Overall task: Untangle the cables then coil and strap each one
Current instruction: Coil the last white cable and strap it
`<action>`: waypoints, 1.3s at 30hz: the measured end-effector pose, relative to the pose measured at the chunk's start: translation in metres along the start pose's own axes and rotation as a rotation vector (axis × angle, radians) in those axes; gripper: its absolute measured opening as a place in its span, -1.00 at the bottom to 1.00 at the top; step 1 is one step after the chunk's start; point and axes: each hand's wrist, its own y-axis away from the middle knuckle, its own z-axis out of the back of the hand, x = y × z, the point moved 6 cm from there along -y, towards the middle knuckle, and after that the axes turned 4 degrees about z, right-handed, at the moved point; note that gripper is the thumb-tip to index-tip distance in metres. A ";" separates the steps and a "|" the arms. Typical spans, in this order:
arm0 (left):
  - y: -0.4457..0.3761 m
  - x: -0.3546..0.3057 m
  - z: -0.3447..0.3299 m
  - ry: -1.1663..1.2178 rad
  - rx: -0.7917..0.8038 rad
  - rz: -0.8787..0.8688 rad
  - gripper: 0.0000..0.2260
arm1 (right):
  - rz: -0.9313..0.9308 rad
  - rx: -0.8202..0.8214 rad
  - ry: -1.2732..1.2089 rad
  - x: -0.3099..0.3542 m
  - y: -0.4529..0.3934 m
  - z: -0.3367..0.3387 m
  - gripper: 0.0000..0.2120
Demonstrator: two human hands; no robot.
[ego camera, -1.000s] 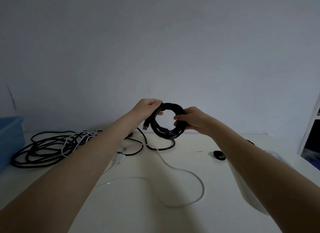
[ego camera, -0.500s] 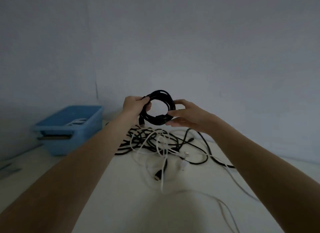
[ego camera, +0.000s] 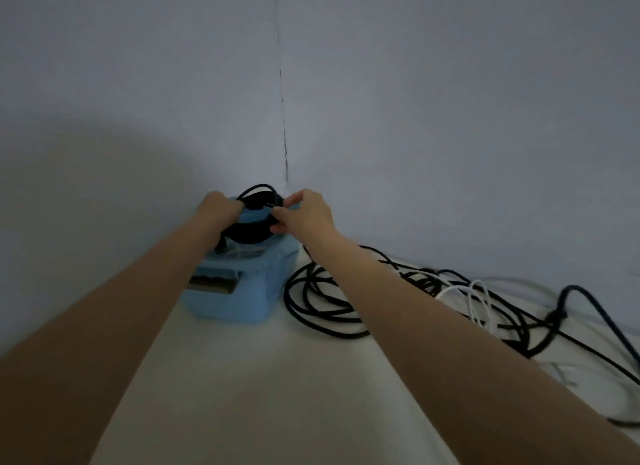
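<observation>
A single wide-angle view comes from the person's head, looking forward and slightly down across the pale counter (ego camera: 263, 378) toward the wall corner (ego camera: 284, 135) at 12 o'clock. Both forearms stretch away from the lens, entering from 7 and 5 o'clock, so the near counter sits close and the blue bin (ego camera: 242, 298) stands just above centre. The wide lens bends the counter's far edge near the 3 o'clock side; no second view overlaps it.

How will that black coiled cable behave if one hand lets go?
The black coiled cable will probably spring loose: one loop already stands above the bundle, and no strap shows. It looks light, since the left hand and right hand hold it by fingertips over the blue plastic bin.
</observation>
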 end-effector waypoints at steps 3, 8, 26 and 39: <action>-0.013 0.009 -0.006 -0.355 0.058 -0.007 -0.75 | 0.139 0.068 0.417 0.001 -0.013 -0.030 -0.84; -0.011 0.002 -0.013 -0.454 -0.015 -0.135 -0.76 | 0.157 0.103 0.669 0.000 -0.010 -0.049 -0.87; 0.290 -0.105 -0.207 -0.547 0.873 -0.902 -0.74 | -0.533 0.355 0.827 -0.031 0.198 0.258 -0.87; 0.321 -0.071 -0.227 -0.943 0.763 -0.923 -0.76 | -0.181 0.536 1.200 -0.090 0.253 0.224 -0.64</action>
